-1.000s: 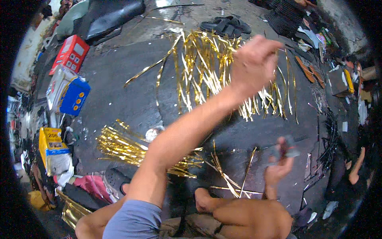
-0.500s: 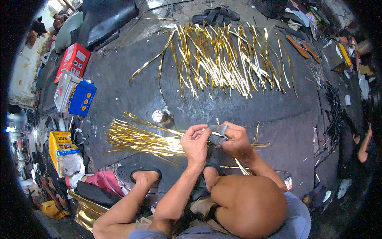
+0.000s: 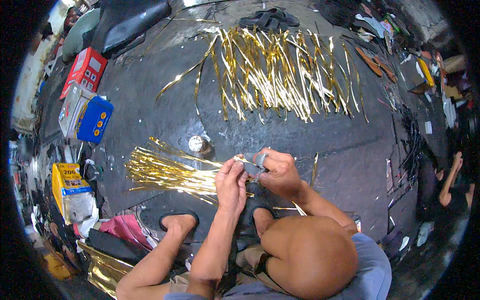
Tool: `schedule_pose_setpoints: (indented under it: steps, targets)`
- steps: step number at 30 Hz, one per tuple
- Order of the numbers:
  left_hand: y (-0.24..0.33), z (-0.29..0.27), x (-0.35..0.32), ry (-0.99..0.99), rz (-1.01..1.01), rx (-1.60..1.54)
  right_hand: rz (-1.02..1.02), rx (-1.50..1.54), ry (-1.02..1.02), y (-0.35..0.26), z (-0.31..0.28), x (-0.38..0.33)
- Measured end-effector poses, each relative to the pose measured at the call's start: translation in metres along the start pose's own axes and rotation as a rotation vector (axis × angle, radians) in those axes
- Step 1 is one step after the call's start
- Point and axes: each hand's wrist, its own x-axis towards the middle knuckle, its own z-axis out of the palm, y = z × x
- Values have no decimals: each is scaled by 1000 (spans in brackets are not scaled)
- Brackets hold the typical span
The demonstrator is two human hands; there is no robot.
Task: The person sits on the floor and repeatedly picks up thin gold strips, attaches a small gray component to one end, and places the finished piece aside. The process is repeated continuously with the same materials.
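- Head view is showing both hands meeting over a thin gold strip (image 3: 240, 160), which is lying just near of a small round metal piece (image 3: 198, 144) on the dark floor (image 3: 340, 150).
- Left hand (image 3: 231, 184) is pinching the strip's end between its fingertips, clenched lightly around it.
- Right hand (image 3: 278, 171) is gripping a small grey tool (image 3: 260, 160) against the same strip, fingers curled shut on it.
- Strip is looking very light, thin and springy, likely slippery and easy to crease, so pinching it close to the end being worked seems the safest hold.
- Loose bundle of gold strips (image 3: 165, 172) is fanning out to the left, touching the left hand.
- Row of finished gold strips (image 3: 280, 75) is spreading across the far side, well apart from the hands.
- Red box (image 3: 85, 72), blue-and-white box (image 3: 87, 116) and yellow packet (image 3: 70, 187) are lying along the left edge.
- Dark sandals (image 3: 267, 20) are sitting at the far edge.
- Another person's arm (image 3: 450, 180) is showing at the right.
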Motion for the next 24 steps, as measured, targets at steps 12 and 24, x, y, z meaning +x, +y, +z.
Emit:
schedule_pose_setpoints:
  steps: [12,24]
  targets:
    - [66,-49,28,164,277,-84,-42,104,-80,-26,25,5]
    - [170,-197,94,597,376,-160,8,80,-324,-7,-6,-69]
